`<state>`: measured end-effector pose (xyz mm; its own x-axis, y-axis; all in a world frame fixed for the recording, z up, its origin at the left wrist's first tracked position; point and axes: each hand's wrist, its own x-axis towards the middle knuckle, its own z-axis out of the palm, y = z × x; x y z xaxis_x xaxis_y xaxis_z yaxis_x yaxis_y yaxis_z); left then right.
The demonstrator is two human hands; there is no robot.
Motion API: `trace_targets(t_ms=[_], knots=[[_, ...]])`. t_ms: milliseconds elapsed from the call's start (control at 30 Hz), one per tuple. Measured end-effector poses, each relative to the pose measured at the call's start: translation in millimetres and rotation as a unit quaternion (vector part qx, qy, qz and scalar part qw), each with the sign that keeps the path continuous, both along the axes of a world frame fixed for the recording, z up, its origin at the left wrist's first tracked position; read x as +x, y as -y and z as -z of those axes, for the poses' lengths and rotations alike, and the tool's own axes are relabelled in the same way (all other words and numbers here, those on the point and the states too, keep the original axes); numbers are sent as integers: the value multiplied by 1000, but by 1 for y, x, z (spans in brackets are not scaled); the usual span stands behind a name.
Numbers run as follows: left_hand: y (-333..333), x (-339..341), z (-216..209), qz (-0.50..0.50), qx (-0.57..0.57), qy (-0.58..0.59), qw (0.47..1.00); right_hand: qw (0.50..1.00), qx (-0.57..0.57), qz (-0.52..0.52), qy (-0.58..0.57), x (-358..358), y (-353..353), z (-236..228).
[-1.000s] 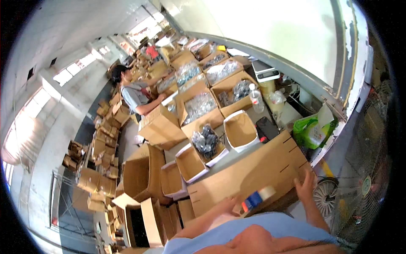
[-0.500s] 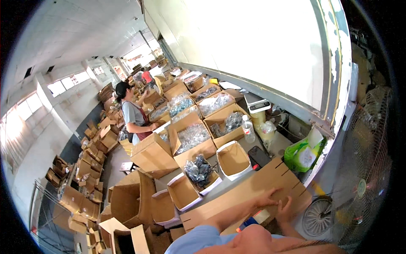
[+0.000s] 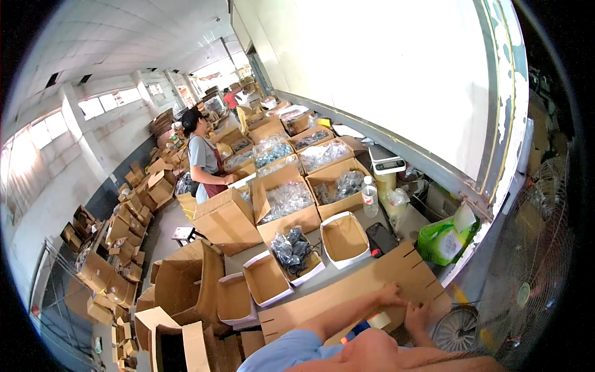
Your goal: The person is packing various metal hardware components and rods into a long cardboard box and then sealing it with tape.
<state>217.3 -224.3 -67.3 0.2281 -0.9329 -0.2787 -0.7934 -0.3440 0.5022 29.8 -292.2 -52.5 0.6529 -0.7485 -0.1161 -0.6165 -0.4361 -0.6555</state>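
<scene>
A long flat piece of brown cardboard (image 3: 347,282) with slots cut in its edges lies at the front of the table. Over its right part, my left hand (image 3: 392,295) has its fingers bent and drawn together. Close beside it, nearer to me, my right hand (image 3: 418,317) also has curled, bunched fingers. Whatever the two hands pinch, if anything, is too small to see. Below my left forearm sits a blue and orange object (image 3: 356,331), partly covered by my body, with a pale tan piece (image 3: 379,320) next to it.
White-edged open boxes (image 3: 345,239) stand beyond the cardboard, one holding dark bagged parts (image 3: 291,251). A phone (image 3: 382,239), bottle (image 3: 369,197), scale (image 3: 387,162) and green bag (image 3: 447,240) lie right. A co-worker (image 3: 204,155) stands among cartons. A mesh fan (image 3: 527,273) is at right.
The view has shifted slightly. My left hand's fingers, spread on the cardboard before, have drawn together; my right hand's fingers have curled in closer too.
</scene>
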Motion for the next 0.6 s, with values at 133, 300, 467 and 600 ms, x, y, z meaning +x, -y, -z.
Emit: trace_targets(t_ms=[133,300,467,600], knots=[[-1,-9,-18,-98,-90,-186,974,998,37,-53,5,5,25,19],[-9,-8,-40,-69,-55,-331,940,986,90,-84,116,1,20,-35],[-9,-7,4,-34,-149,-363,919,813,114,-508,263,35,-13,-97],[-13,-7,-6,9,-168,-383,908,760,239,-604,38,36,-31,-158]])
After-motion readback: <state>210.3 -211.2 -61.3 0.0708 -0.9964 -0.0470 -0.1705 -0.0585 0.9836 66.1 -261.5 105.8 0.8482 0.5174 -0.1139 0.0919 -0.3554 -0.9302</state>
